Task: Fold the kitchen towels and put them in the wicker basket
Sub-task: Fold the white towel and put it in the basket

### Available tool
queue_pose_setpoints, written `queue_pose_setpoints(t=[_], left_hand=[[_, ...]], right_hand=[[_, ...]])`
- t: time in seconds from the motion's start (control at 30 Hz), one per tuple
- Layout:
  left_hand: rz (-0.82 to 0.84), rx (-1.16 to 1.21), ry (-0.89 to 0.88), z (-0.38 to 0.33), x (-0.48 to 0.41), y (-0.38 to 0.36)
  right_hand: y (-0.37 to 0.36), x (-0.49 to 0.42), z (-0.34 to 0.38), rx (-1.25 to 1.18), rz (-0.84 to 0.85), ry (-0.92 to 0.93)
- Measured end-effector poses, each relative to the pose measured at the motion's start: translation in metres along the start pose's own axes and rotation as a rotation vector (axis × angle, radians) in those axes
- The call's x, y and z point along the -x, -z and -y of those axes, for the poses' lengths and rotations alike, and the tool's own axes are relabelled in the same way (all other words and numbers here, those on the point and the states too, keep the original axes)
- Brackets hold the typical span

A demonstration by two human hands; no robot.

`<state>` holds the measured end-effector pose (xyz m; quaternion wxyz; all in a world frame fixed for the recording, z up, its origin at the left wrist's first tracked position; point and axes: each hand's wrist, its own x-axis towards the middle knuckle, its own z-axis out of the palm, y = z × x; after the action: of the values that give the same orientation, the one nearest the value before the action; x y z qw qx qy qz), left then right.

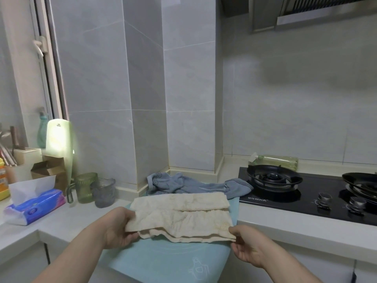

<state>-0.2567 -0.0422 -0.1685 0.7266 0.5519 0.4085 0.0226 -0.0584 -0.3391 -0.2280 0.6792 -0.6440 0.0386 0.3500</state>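
A cream towel [183, 215], folded over on itself, lies on a light blue mat [167, 260] on the counter. My left hand [119, 227] grips its near left corner, fingers curled under the cloth. At the near right corner my right hand [247, 245] pinches the stacked edges. Behind it a crumpled grey-blue towel [195, 185] lies unfolded against the wall corner. No wicker basket is in view.
A black gas hob [310, 193] with two burners sits to the right, a plastic bottle [275, 160] lying behind it. To the left stand two glasses [95, 189], a tissue pack [36, 205], a cardboard box [49, 168] and a utensil holder.
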Motion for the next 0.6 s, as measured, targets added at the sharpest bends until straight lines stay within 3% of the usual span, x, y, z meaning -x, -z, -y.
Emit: queue_pose_setpoints(t=[0.17, 0.37, 0.6], left_hand=[[-0.043, 0.054, -0.007, 0.008, 0.01, -0.006], [-0.359, -0.024, -0.26, 0.016, 0.012, 0.004], [-0.483, -0.241, -0.175, 0.06, 0.034, 0.03]], right_hand=[[0.0, 0.007, 0.0, -0.017, 0.018, 0.014], [0.007, 0.013, 0.003, -0.07, 0.008, 0.067], [0.02, 0.034, -0.011, 0.06, 0.034, 0.06]])
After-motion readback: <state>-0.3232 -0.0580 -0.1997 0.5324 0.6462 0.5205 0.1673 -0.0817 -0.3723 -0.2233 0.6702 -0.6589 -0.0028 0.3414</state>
